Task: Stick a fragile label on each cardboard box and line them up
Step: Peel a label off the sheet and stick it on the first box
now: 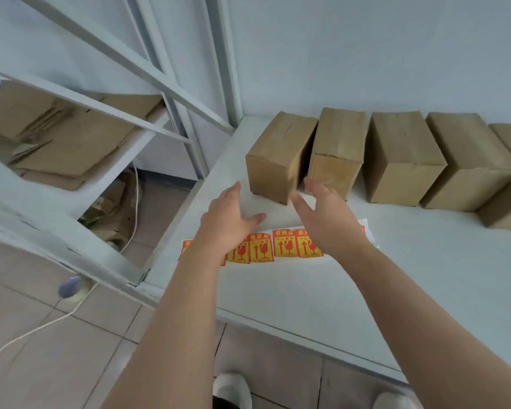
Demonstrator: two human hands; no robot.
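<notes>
So far, judging by this one view, I am seeing a job that is barely begun: five cardboard boxes are standing along the back of the white table [307, 293], near the wall, and none of the faces turned toward me is carrying a label. I am reaching both hands toward the leftmost box [275, 160], which is sitting turned at an angle to its neighbour, the second box [337, 154], their near corners close together. My left hand [229, 219] is hovering spread wide and empty just in front of that box, not touching it; my right hand [322, 214] is likewise spread and empty, its fingertips close to the box's near corner, though I cannot tell whether they are making contact. The third box [401, 160] and fourth box [469, 160] are standing farther right, also skewed, and the fifth box [508, 172] is running off the edge of the view. The fragile labels [283, 246], red and yellow, are lying in a strip on their white backing sheet near the front of the table, directly under my wrists, seemingly all unpeeled. I am judging that every box is awaiting a label and that the row is awaiting straightening.
</notes>
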